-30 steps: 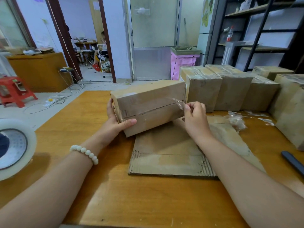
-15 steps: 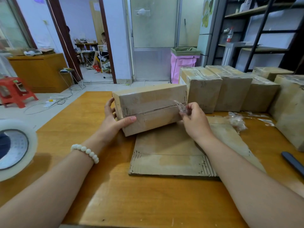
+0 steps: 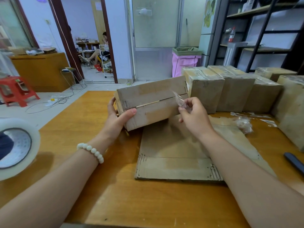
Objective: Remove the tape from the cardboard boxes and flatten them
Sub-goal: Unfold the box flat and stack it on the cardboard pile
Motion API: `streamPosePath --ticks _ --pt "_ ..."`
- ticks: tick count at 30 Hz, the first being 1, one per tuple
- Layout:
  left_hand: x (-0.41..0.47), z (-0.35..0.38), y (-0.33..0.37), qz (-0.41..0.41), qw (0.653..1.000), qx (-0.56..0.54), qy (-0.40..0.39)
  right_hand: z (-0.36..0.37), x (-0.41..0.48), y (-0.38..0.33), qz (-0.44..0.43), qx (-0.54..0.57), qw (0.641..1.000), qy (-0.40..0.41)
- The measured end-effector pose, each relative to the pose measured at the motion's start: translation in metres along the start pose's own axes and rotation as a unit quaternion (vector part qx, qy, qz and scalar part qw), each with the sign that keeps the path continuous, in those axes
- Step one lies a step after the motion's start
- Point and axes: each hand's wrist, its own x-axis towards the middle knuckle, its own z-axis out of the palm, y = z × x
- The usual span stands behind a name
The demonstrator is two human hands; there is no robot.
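Right grip pinching the loose end of a clear tape strip between thumb and fingertips, strip lifted off the right end of the seam on the box; left grip wrapped round the left end of it, thumb across the front face, fingers behind, white bead bracelet on that wrist

Nearest: big tape roll at the left edge of the surface, well apart from the work. Then one flattened cardboard sheet lying flat, right forearm over it. Dark tool handle at the right edge, untouched. Box is tilted, seam facing the camera, thin gap showing along most of it; lower edge down by the sheet's far-left corner, can't tell if it rests on sheet or surface. Crumpled tape wad just past the sheet's far-right corner. Behind that a row of taped boxes, film on their tops. Pink bin on the floor beyond

Step, my read: peeling the seam strip, one box already flat, several to go. Next: pull the strip clear of the right end at a low angle, left grip bracing so the box doesn't swing, drop it by the wad, check the hidden faces for more tape, then open flaps and press flat
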Motion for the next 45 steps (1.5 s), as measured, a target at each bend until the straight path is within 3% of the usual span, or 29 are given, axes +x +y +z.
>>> streamPosePath --ticks 4,6,10,14,17,24,30,35,41,45 --pt "0.001 0.004 0.001 -0.011 1.0 -0.011 0.006 -0.011 -0.001 -0.001 -0.022 -0.014 0.993 0.111" --pt "0.002 0.002 0.002 -0.022 0.999 -0.029 0.015 -0.017 0.001 0.004 0.026 -0.006 0.99 0.138" --pt "0.0 -0.003 0.003 -0.032 0.999 -0.033 0.016 -0.014 0.004 0.011 0.204 0.151 0.967 0.014" --pt "-0.001 -0.003 0.002 -0.028 0.999 -0.022 0.004 -0.007 0.004 0.003 0.232 0.364 0.901 -0.044" --pt "0.0 -0.003 0.001 -0.024 0.999 -0.021 0.001 -0.006 0.006 0.006 0.247 0.411 0.877 -0.025" --pt "-0.001 -0.001 0.001 -0.022 1.0 -0.019 -0.012 0.0 0.001 0.007 0.251 0.365 0.896 0.035" --pt "-0.002 0.001 0.002 -0.023 0.999 -0.02 -0.012 0.005 -0.006 0.009 0.12 0.177 0.971 0.11" --pt "-0.002 0.001 0.001 -0.026 0.999 -0.015 -0.017 0.0 -0.005 0.008 0.045 0.095 0.98 0.171" --pt "-0.004 0.004 0.002 -0.02 1.0 -0.012 -0.013 0.0 -0.004 0.01 0.061 -0.007 0.99 0.13" --pt "-0.005 0.006 0.001 -0.016 1.0 -0.013 -0.005 0.001 -0.006 0.009 0.005 -0.086 0.986 0.143"
